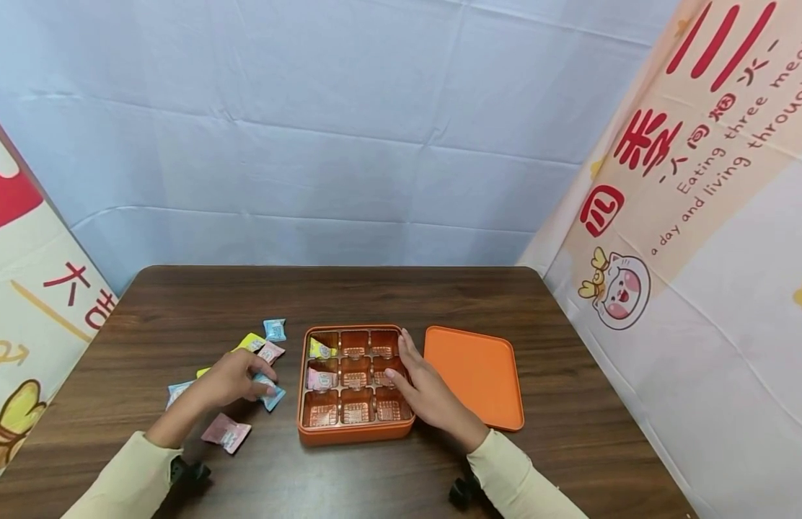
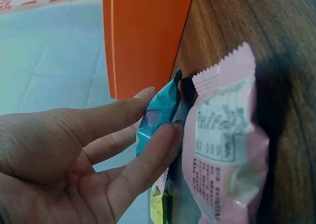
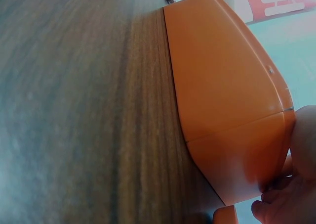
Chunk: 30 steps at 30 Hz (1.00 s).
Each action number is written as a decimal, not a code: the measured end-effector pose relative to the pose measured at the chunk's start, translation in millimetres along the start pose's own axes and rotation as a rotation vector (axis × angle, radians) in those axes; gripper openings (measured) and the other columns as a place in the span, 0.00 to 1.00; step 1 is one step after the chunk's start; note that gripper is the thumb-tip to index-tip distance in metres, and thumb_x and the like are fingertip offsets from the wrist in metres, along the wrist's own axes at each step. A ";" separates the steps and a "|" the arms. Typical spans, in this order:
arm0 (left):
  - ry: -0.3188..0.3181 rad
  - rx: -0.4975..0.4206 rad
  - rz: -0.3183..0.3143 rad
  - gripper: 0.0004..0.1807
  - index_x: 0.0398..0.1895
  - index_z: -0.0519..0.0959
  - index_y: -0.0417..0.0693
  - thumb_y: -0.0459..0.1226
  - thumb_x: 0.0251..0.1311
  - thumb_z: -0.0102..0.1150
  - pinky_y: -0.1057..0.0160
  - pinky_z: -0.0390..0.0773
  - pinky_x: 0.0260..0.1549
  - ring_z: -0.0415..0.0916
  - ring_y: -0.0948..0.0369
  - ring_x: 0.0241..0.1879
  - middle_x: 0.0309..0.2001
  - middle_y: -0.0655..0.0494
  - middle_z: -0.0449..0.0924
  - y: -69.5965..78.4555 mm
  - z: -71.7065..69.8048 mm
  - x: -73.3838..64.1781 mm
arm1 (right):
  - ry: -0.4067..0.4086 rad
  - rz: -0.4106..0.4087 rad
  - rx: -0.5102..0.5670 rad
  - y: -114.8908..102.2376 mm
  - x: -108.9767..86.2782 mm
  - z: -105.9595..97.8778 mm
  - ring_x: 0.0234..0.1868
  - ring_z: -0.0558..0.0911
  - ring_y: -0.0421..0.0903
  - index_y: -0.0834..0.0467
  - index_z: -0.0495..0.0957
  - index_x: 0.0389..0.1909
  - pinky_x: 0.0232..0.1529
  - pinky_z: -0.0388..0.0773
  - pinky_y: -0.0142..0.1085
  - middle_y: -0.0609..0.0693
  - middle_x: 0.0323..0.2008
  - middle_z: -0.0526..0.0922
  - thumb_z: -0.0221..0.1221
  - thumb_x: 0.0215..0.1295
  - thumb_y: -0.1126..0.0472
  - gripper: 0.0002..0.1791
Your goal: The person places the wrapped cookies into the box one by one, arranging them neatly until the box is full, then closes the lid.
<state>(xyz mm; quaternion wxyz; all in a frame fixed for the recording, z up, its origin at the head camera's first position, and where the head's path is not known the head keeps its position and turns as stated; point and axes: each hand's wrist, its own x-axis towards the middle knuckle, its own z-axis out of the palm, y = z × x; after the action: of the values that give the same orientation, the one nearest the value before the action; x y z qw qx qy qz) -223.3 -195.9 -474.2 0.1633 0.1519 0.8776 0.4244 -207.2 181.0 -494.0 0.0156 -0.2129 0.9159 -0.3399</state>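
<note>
My left hand [image 1: 235,378] pinches a small blue wrapped packet [image 2: 160,110] between thumb and fingers, just above the table. Close beside it in the left wrist view lies a pink packet [image 2: 224,145] with printed text. An orange box [image 1: 355,435] with a grid of brown compartments stands to the right. A yellow packet [image 1: 322,349] lies in its back-left compartment and a pink packet [image 1: 321,380] in the one in front. My right hand [image 1: 433,393] rests on the box's right edge, fingers extended along it and thumb reaching over the compartments.
An orange lid [image 1: 475,378] lies flat right of the box. Around the left hand are another blue packet [image 1: 275,330], a pink one [image 1: 271,352], a yellow one [image 1: 252,342] and a dark pink one [image 1: 227,432]. A pale blue cloth [image 1: 310,144] hangs behind the wooden table [image 1: 570,447].
</note>
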 end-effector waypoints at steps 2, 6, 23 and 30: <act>-0.006 -0.033 0.028 0.07 0.40 0.86 0.32 0.27 0.60 0.69 0.60 0.87 0.28 0.82 0.56 0.33 0.38 0.48 0.83 -3.3 -0.8 0.4 | 0.000 0.000 0.001 0.2 0.2 0.2 0.79 0.49 0.48 0.60 0.43 0.81 0.75 0.56 0.51 0.46 0.81 0.35 0.47 0.81 0.44 0.41; -0.021 -0.123 0.058 0.09 0.45 0.84 0.27 0.26 0.67 0.60 0.59 0.88 0.31 0.83 0.53 0.39 0.43 0.41 0.83 -9.6 -2.3 2.3 | -0.002 0.001 -0.003 1.1 0.6 0.7 0.79 0.49 0.48 0.60 0.43 0.81 0.75 0.56 0.51 0.46 0.81 0.35 0.46 0.80 0.42 0.41; -0.018 -0.406 -0.051 0.20 0.64 0.75 0.28 0.28 0.72 0.55 0.52 0.86 0.45 0.80 0.58 0.43 0.58 0.33 0.74 -19.8 -8.8 3.1 | 0.002 -0.010 -0.005 -2.0 0.0 -0.7 0.79 0.51 0.51 0.61 0.44 0.80 0.74 0.58 0.53 0.48 0.81 0.36 0.47 0.80 0.42 0.41; -0.018 -0.540 -0.035 0.21 0.64 0.74 0.26 0.31 0.74 0.55 0.51 0.83 0.52 0.82 0.57 0.51 0.67 0.31 0.67 -23.4 -9.8 2.1 | -0.009 0.007 -0.004 -3.1 0.8 -2.2 0.78 0.51 0.50 0.60 0.44 0.80 0.75 0.57 0.52 0.46 0.81 0.35 0.48 0.81 0.45 0.40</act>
<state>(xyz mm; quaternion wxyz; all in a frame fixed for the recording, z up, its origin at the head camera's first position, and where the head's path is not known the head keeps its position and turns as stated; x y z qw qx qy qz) -232.3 -215.8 -487.4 0.2131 0.0913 0.7337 0.6387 -207.1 179.9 -490.3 0.0203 -0.2111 0.9172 -0.3373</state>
